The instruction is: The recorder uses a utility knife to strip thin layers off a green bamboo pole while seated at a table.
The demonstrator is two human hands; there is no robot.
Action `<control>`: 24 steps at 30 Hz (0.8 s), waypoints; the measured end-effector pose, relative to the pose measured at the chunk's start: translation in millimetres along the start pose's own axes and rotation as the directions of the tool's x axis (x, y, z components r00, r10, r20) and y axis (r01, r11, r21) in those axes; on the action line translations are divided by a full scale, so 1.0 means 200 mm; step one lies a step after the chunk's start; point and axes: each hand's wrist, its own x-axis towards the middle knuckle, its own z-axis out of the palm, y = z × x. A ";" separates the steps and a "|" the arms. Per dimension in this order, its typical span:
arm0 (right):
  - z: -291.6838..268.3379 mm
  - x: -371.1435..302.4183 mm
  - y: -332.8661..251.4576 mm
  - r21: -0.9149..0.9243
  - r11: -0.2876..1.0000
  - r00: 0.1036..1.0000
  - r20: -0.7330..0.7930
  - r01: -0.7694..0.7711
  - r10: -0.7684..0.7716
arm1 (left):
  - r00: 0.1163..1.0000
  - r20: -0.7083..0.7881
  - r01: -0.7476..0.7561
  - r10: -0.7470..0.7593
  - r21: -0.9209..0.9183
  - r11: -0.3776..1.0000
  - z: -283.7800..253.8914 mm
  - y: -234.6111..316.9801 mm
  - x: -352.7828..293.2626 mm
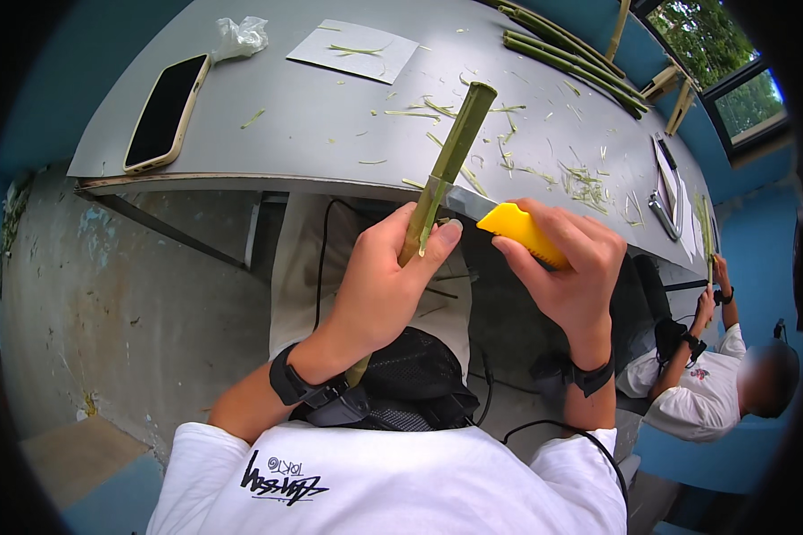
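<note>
My left hand [379, 281] is closed round a green plant stalk [459, 138] that looks like bamboo, held tilted in front of my body with its cut end up over the table edge. My right hand [567, 267] grips a utility knife [522, 232] by its yellow handle. The knife's blade meets the side of the stalk just above my left fingers. A thin strip peels down from the stalk beside my left thumb. The stalk's lower end reaches down by my left wrist.
Green shavings [589, 185] lie on the grey table [277, 116]. A phone [165, 111], crumpled plastic [241, 37] and a white sheet [352, 51] are at left. Several green stalks [571, 58] lie at the far right, with a metal clamp-like tool [665, 214] nearer. A co-worker [700, 383] sits at right.
</note>
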 end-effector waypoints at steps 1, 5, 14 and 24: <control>0.00 0.00 0.01 0.005 1.000 1.000 -0.004 0.006 -0.006 | 1.000 0.003 -0.012 0.012 -0.002 1.000 0.00 0.00 0.00; 0.00 0.03 0.02 -0.022 0.999 0.999 0.013 0.031 -0.030 | 1.000 -0.006 -0.027 0.027 -0.004 1.000 -0.01 -0.01 0.01; 0.06 0.06 0.04 0.006 1.000 1.000 -0.013 0.026 -0.026 | 0.999 -0.035 -0.018 0.018 0.021 1.000 -0.05 -0.04 0.03; 0.06 0.08 0.04 -0.024 0.999 0.999 -0.009 0.047 -0.047 | 1.000 -0.020 -0.003 0.003 -0.040 0.999 -0.06 -0.02 0.03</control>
